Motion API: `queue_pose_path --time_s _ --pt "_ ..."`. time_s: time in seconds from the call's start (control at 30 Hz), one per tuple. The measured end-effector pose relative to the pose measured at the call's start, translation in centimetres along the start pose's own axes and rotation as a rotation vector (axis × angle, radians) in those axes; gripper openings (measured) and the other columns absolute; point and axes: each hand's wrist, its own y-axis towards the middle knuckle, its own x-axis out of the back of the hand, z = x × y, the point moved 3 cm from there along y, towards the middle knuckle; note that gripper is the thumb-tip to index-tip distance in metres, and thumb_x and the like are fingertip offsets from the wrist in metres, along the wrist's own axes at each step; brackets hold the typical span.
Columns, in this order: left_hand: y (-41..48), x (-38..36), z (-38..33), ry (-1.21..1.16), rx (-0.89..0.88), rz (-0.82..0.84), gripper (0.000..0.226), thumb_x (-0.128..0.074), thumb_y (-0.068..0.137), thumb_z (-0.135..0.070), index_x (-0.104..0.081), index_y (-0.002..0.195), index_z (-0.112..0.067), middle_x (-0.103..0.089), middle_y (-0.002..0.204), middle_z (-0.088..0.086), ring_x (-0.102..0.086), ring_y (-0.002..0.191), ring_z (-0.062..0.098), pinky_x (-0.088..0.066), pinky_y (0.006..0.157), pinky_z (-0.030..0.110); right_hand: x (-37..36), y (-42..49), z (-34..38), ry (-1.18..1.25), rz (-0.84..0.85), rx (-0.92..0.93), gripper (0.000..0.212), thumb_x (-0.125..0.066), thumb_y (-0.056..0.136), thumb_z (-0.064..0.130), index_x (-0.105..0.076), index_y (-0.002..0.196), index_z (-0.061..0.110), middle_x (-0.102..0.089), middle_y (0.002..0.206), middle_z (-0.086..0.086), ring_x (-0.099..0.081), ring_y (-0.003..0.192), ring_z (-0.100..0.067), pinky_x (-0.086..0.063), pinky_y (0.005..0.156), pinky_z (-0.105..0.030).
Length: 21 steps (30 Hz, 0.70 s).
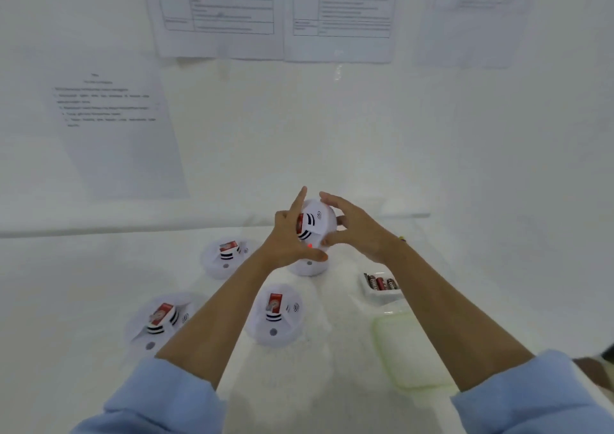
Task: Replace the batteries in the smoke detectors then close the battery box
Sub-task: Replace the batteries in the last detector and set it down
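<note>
Head view: my left hand (289, 239) and right hand (358, 231) grasp the round white plastic smoke detector (317, 221) mid-frame, seemingly the last; white battery box (382, 295) unclosed.

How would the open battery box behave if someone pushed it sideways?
The battery box looks small, shallow and plastic, so it probably slides rather than tips. With its lid off, the round batteries inside may roll or rattle.

Print on the wall papers (219, 8) was too blurred to read. The left hand (285, 244) hid part of the raised smoke detector (320, 217); the right forearm (448, 307) covered a corner of the battery box (380, 297).
</note>
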Motion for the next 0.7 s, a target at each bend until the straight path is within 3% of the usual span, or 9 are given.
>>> queue_pose_path --time_s 0.13,0.2,0.27,0.33,0.43,0.57,0.7 --pt "0.6 -1.6 -0.8 -0.196 -0.045 0.014 0.104 -0.084 0.059 -0.002 -0.022 0.136 -0.036 -0.040 0.126 -0.006 -0.045 0.114 0.017 -0.052 0.080 0.021 3.1 -0.6 -0.4 0.385 -0.123 -0.049 0.053 -0.053 0.088 0.001 -0.040 0.133 0.025 -0.048 0.124 0.005 -0.057 0.088 -0.011 -0.051 0.086 -0.028" --pt "0.7 -2.2 -1.4 -0.286 -0.065 0.012 0.104 -0.086 0.052 -0.007 -0.025 0.130 -0.037 -0.041 0.124 -0.005 -0.049 0.109 0.016 -0.054 0.080 0.026 4.2 -0.9 -0.9 0.340 -0.141 -0.106 0.043 -0.052 0.092 0.014 -0.042 0.132 0.028 -0.050 0.119 0.002 -0.054 0.090 -0.014 -0.048 0.090 -0.033" --pt "0.9 -3.3 -1.8 -0.404 -0.085 0.017 0.100 -0.082 0.048 -0.005 -0.027 0.125 -0.036 -0.044 0.124 -0.004 -0.053 0.109 0.013 -0.055 0.081 0.033 4.3 -1.5 -2.0 0.256 -0.051 -0.197 0.044 -0.052 0.092 0.027 -0.039 0.134 0.032 -0.053 0.117 0.004 -0.056 0.096 -0.019 -0.047 0.093 -0.036" --pt "1.1 -4.5 -2.2 -0.478 -0.081 0.045 0.095 -0.075 0.053 0.006 -0.028 0.126 -0.033 -0.046 0.123 -0.003 -0.055 0.107 0.010 -0.056 0.076 0.028 4.3 -2.0 -2.8 0.335 0.012 -0.246 0.047 -0.054 0.091 0.029 -0.038 0.134 0.033 -0.056 0.119 0.002 -0.061 0.100 -0.025 -0.052 0.090 -0.037" --pt "1.3 -6.0 -2.4 -0.455 -0.100 0.062 0.098 -0.075 0.055 0.011 -0.029 0.131 -0.029 -0.045 0.128 -0.006 -0.050 0.113 0.006 -0.054 0.082 0.023 5.3 -2.6 -3.8 0.424 -0.041 -0.194 0.050 -0.059 0.088 0.018 -0.039 0.133 0.027 -0.059 0.116 -0.007 -0.063 0.097 -0.025 -0.058 0.073 -0.033" --pt "1.7 -7.4 -2.2 -0.328 -0.140 -0.037 0.102 -0.083 0.053 0.010 -0.030 0.135 -0.023 -0.041 0.131 -0.008 -0.046 0.113 0.001 -0.050 0.079 0.014 7.5 -3.0 -4.5 0.272 -0.178 -0.112 0.055 -0.070 0.079 0.014 -0.043 0.126 0.025 -0.050 0.115 -0.012 -0.058 0.100 -0.027 -0.059 0.073 -0.042" --pt "2.4 -9.2 -2.2 -0.259 -0.159 -0.066 0.105 -0.085 0.046 -0.006 -0.029 0.131 -0.031 -0.039 0.132 -0.015 -0.043 0.122 0.004 -0.053 0.089 0.029 8.3 -3.3 -4.8 0.244 -0.182 -0.071 0.052 -0.071 0.078 0.012 -0.043 0.119 0.028 -0.049 0.103 -0.004 -0.058 0.094 -0.020 -0.059 0.071 -0.044"
